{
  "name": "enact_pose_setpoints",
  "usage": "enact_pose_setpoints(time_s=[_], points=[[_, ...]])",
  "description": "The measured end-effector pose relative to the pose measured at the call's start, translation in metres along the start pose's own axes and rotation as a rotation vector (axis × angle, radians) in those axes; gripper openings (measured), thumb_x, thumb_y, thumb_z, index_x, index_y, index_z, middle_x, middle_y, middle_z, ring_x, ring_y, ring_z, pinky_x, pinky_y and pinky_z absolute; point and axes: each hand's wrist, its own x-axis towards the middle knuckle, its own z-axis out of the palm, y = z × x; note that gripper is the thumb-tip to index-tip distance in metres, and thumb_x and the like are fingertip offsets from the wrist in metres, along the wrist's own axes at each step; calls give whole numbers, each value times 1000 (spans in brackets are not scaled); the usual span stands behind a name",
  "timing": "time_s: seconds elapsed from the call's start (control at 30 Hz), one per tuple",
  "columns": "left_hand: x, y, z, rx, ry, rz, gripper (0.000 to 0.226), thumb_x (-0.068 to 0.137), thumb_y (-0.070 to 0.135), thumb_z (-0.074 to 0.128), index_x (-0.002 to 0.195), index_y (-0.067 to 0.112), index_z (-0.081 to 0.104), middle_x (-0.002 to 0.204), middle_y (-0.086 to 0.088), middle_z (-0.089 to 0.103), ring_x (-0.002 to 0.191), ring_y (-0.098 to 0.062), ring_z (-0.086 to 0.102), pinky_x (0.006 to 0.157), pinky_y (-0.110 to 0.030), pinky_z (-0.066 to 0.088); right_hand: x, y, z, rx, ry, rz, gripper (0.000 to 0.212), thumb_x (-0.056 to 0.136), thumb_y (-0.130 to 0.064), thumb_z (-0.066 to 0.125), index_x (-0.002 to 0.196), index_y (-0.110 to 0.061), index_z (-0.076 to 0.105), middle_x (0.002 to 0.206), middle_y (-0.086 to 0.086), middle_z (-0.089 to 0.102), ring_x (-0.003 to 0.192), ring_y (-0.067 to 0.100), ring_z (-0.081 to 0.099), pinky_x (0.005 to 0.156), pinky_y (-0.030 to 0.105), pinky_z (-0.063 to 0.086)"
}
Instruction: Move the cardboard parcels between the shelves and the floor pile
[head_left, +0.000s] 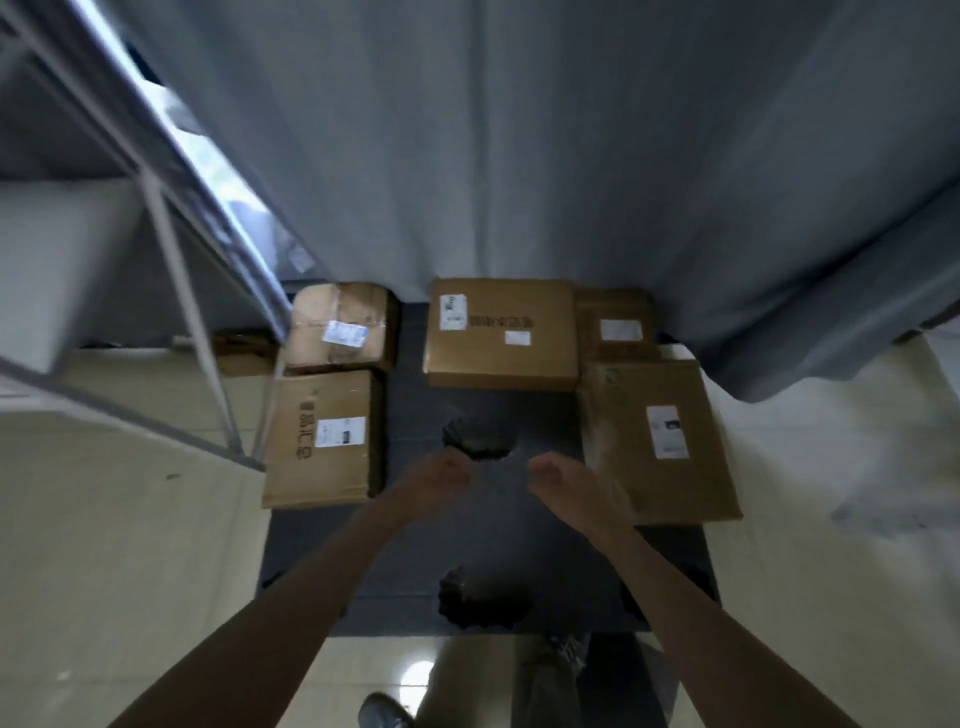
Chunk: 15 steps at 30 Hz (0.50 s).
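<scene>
Several cardboard parcels lie on a dark floor mat (483, 545). On the left are a flat parcel (322, 441) and a taped parcel (340, 327) behind it. A wide parcel (501, 335) lies at the back centre, with a small parcel (615, 322) to its right and a large parcel (657, 441) in front of that. My left hand (434, 480) and my right hand (574, 486) reach out over the mat between the parcels, both empty with fingers loosely curled. My right hand is close to the large parcel's left edge.
A metal shelf rack (171, 249) stands at the left, its post beside the flat left parcel. A grey curtain (519, 145) hangs behind the parcels. The mat has two ragged holes (478, 439). My legs and a shoe (384, 712) show at the bottom on pale tiles.
</scene>
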Motion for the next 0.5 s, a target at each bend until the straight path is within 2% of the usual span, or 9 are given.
enact_pose_setpoints(time_s=[0.1, 0.2, 0.33, 0.4, 0.5], points=[[-55, -34, -62, -42, 133, 1, 18, 99, 8, 54, 113, 18, 61, 104, -2, 60, 96, -18, 57, 90, -31, 47, -16, -81, 40, -59, -48, -73, 29, 95, -22, 65, 125, -20, 64, 110, -1, 67, 103, 15, 64, 82, 24, 49], [-114, -76, -125, -16, 238, 5, 28, 96, 7, 58, 124, 10, 63, 104, -2, 62, 96, -18, 59, 87, -27, 48, -38, -165, 89, -114, -133, -153, 34, 94, -20, 66, 127, -21, 63, 110, 1, 70, 103, 14, 65, 77, 17, 46], [-192, -138, -205, -25, 343, 0, 31, 96, 20, 63, 125, 12, 61, 119, -9, 67, 110, -25, 64, 89, -24, 46, -70, -268, 160, -203, -204, -316, 37, 91, -14, 69, 128, -15, 61, 112, 9, 72, 105, 18, 67, 83, 21, 48], [-239, -171, -244, -47, 421, -19, 34, 96, 26, 63, 128, 16, 58, 122, -6, 64, 108, -22, 63, 85, -20, 47, -88, -318, 200, -238, -219, -418, 35, 87, -8, 72, 121, -12, 63, 104, 6, 72, 99, 17, 67, 75, 16, 47], [-313, -217, -291, -49, 541, -58, 38, 97, 34, 62, 131, 20, 56, 127, -2, 61, 105, -19, 64, 94, -30, 50, -116, -384, 255, -261, -281, -531, 33, 87, -8, 71, 116, -20, 60, 90, -5, 65, 85, 12, 64, 68, 19, 49]])
